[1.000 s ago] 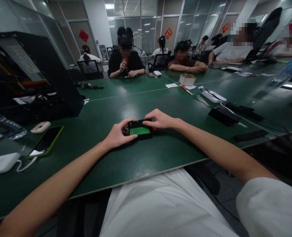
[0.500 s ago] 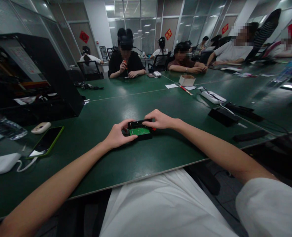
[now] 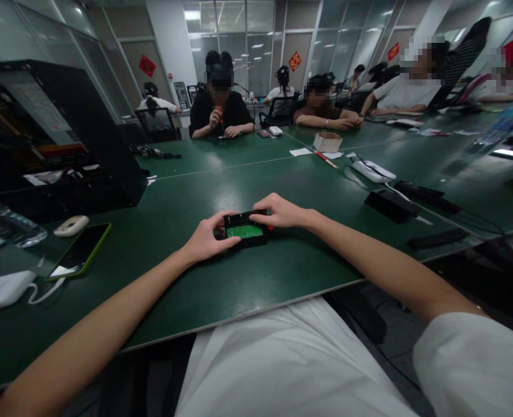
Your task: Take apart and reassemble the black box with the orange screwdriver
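Note:
A black open case [image 3: 256,239] with a green circuit board [image 3: 244,231] inside it is between my hands, low over the green table [image 3: 187,289]. My left hand [image 3: 208,236] grips the left end of the case, thumb along the near side and fingers on the far side. My right hand [image 3: 278,210] is closed on the far right corner, its fingertips at the raised black edge. Something small and red [image 3: 270,227] shows under the right hand; its kind cannot be made out.
On the left lie a phone [image 3: 81,250] in a green case, a white power bank [image 3: 4,291] and a plastic bottle [image 3: 15,227], near a black cabinet [image 3: 104,139]. To the right are a black box [image 3: 391,207] and a white power strip [image 3: 373,171]. Co-workers sit across the table.
Almost nothing differs. Both hands keep their grip on the black case, and the view has shifted very slightly.

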The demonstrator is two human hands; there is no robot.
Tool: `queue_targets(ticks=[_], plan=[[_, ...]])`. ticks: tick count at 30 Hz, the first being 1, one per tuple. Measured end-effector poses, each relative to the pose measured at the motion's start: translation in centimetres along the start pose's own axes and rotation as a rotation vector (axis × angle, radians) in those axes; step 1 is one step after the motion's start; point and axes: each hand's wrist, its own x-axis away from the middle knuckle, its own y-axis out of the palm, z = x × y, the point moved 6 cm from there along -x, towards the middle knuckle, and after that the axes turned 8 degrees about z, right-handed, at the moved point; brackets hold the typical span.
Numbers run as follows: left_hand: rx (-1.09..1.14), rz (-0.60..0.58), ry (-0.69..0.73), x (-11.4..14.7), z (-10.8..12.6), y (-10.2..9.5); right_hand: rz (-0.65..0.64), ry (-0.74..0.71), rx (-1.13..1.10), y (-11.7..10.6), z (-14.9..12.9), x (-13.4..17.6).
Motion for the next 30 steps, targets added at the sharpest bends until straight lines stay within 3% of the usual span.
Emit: queue_targets(ticks=[7,10,12,14,17,20,22,24,27,30], plan=[[0.119,0.172,-0.088,-0.7,-1.7,-0.7,0.006,0.048,-0.03,0.4,0.4,0.0],[0.409,0.337,-0.256,-1.1,-3.8,-1.8,0.049,0.113,-0.099,0.1,0.7,0.1],[0.555,0.49,-0.363,-1.1,-5.2,-2.7,0.001,0.103,-0.11,0.4,0.2,0.1],[0.598,0.558,-0.402,-1.2,-5.9,-3.4,-0.087,0.036,-0.031,1.2,-0.9,0.1],[0.609,0.567,-0.413,-1.1,-6.0,-3.5,-0.17,-0.092,0.153,2.4,-2.8,0.2],[0.608,0.539,-0.412,-1.0,-5.7,-3.0,-0.168,-0.194,0.24,2.4,-4.3,0.2],[0.598,0.508,-0.407,-1.0,-5.5,-2.5,-0.061,-0.219,0.219,0.6,-4.4,0.1],[0.574,0.464,-0.407,-1.0,-5.3,-2.2,0.14,-0.151,0.193,-3.0,-3.2,0.0],[0.532,0.397,-0.41,-1.0,-5.1,-1.8,0.415,0.182,0.295,-9.7,1.8,1.3],[0.502,0.358,-0.401,-1.0,-4.8,-1.6,0.502,0.582,0.593,-15.4,7.9,5.4]])
